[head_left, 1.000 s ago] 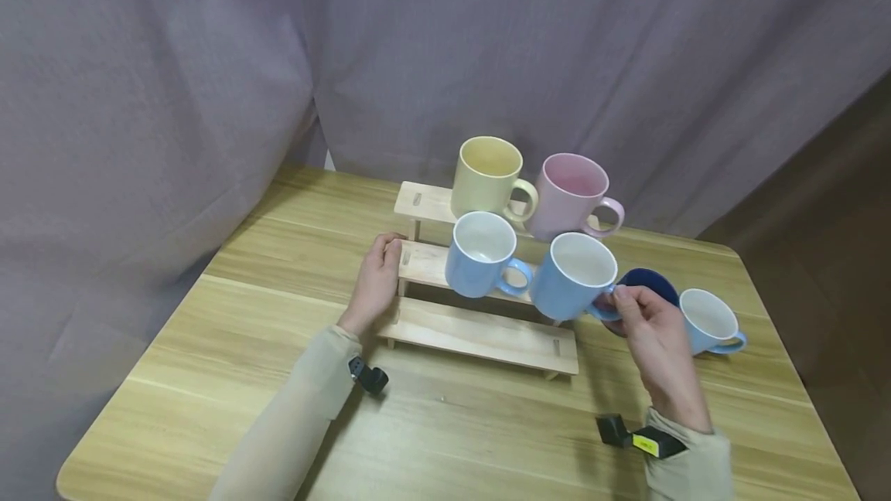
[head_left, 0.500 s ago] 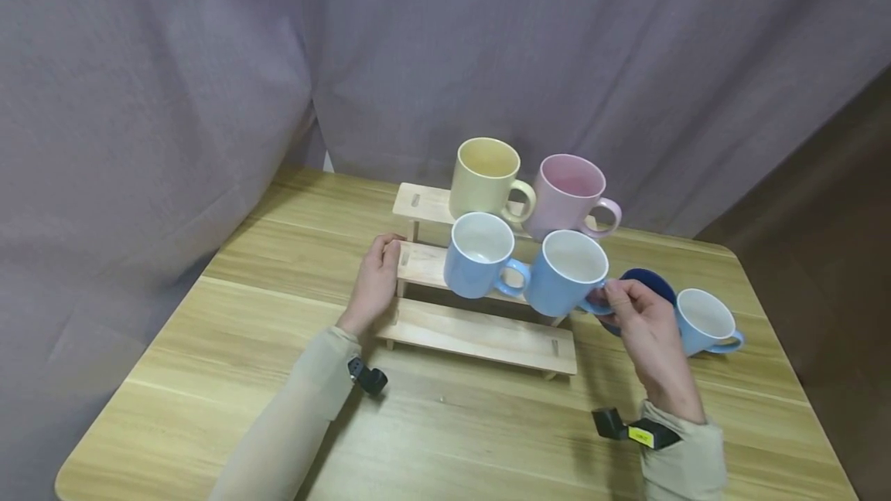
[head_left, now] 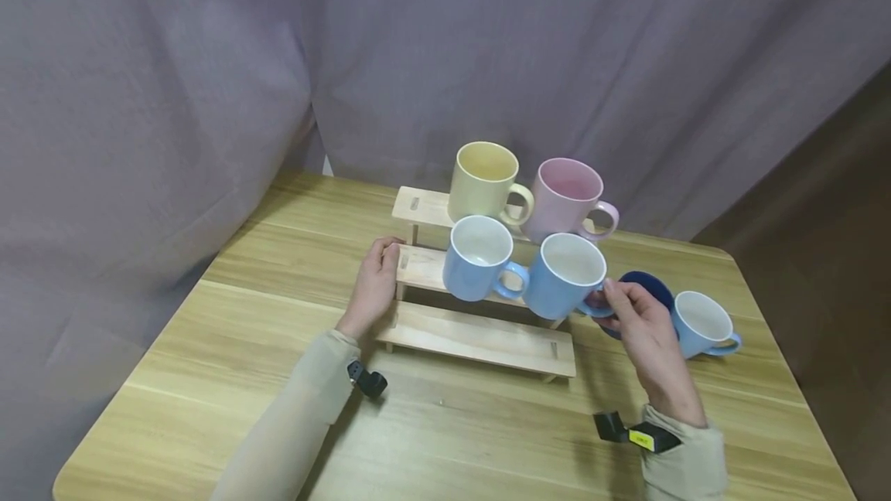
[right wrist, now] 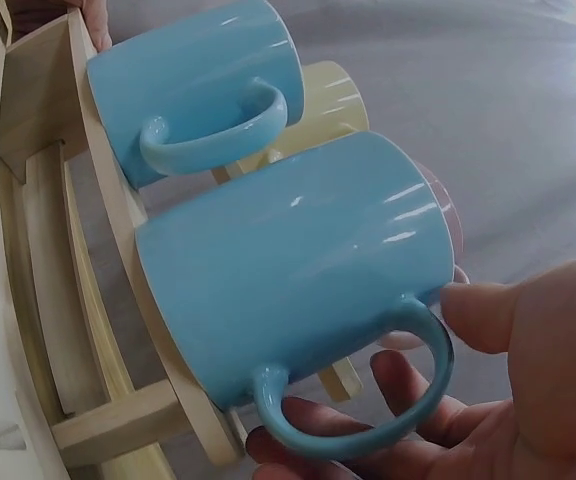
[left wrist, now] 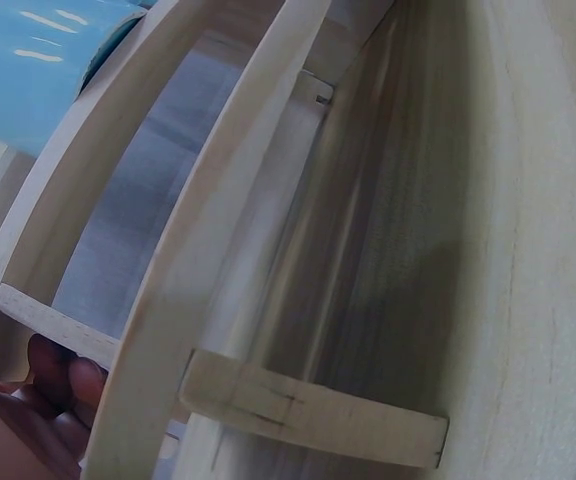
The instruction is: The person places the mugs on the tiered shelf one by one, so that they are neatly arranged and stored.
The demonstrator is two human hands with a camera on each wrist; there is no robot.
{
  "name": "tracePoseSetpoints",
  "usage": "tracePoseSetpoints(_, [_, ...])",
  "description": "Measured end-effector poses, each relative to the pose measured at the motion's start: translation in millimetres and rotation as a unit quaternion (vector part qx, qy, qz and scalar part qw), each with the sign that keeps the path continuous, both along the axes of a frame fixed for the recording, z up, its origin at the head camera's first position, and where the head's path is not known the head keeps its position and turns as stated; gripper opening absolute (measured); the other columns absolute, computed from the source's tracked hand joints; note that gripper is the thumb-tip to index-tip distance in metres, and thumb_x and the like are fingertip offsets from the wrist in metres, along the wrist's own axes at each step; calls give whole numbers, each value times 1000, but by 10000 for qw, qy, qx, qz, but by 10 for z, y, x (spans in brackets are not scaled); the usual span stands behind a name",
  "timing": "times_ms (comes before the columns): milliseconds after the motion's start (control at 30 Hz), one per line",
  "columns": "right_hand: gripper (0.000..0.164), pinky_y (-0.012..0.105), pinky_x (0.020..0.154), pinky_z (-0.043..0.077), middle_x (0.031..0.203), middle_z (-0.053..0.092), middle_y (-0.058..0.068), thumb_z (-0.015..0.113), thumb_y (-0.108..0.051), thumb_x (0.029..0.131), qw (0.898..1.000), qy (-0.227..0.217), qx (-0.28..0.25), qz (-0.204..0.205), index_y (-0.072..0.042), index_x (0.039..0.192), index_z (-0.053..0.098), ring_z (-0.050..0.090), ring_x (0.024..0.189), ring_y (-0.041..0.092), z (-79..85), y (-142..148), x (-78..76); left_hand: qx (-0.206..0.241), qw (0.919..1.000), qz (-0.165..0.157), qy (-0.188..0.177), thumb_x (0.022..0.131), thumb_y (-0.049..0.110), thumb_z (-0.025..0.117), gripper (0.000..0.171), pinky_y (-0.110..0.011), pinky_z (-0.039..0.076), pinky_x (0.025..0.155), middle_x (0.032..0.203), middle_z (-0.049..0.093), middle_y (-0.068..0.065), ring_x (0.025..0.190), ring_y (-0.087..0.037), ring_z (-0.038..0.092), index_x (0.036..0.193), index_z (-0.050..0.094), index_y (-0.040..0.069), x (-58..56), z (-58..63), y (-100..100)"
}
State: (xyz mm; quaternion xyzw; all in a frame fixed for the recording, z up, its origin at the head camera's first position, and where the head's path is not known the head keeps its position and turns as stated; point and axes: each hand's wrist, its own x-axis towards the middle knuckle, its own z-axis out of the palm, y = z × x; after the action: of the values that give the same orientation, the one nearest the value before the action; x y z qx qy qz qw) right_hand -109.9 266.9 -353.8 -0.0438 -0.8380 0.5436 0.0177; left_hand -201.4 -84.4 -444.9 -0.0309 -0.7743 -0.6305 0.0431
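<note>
My left hand (head_left: 376, 284) grips the left end of a three-tier wooden rack (head_left: 480, 337); in the left wrist view its curled fingers (left wrist: 63, 385) show at the middle board. At the right end of that middle tier, my right hand (head_left: 647, 331) holds the handle of an upright light blue mug (head_left: 564, 277) with a white inside. The right wrist view shows this mug's base against the board, my thumb (right wrist: 478, 315) near the top of the handle. A second light blue mug (head_left: 476, 261) stands beside it on the same tier.
A yellow mug (head_left: 480, 188) and a pink mug (head_left: 562, 199) stand on the top tier. Right of the rack, a dark blue mug (head_left: 647, 284), partly hidden by my right hand, and another light blue mug (head_left: 703, 323) are on the table (head_left: 445, 439). Grey curtains (head_left: 473, 52) hang behind.
The right hand has moved the light blue mug slightly left, closer to its neighbour on the middle tier; over the last half second it barely moves. The left hand stays on the rack.
</note>
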Motion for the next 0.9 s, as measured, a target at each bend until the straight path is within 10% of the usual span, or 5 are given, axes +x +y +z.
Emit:
tracePoseSetpoints(200, [43,21,79,53,105,66,3,45,-41,102,9980,438,-404,-229,-1,113,53,63,97,11,-25,80,24,90,10000,-20,26,107,36,33,38,-28,31,45,63,36,0,49,-15,32,129,52,11,5,-10,7])
tracePoseSetpoints(500, [17,13,70,51,98,65,-5,53,-24,101,9715,685,-1059,-2008,-9,108,53,64,86,5,-53,270,58,41,10000,15,47,107,35,33,39,-32,34,50,66,37,-1,52,-16,34,130,51,10,-1,-11,1])
tracePoseSetpoints(900, [21,14,66,39,99,49,-3,52,-30,98,9467,219,838,-3103,-11,106,55,46,80,2,-255,598,137,-2,10000,-12,33,107,36,33,41,-33,35,50,65,37,-1,52,-16,33,131,51,9,2,-10,0])
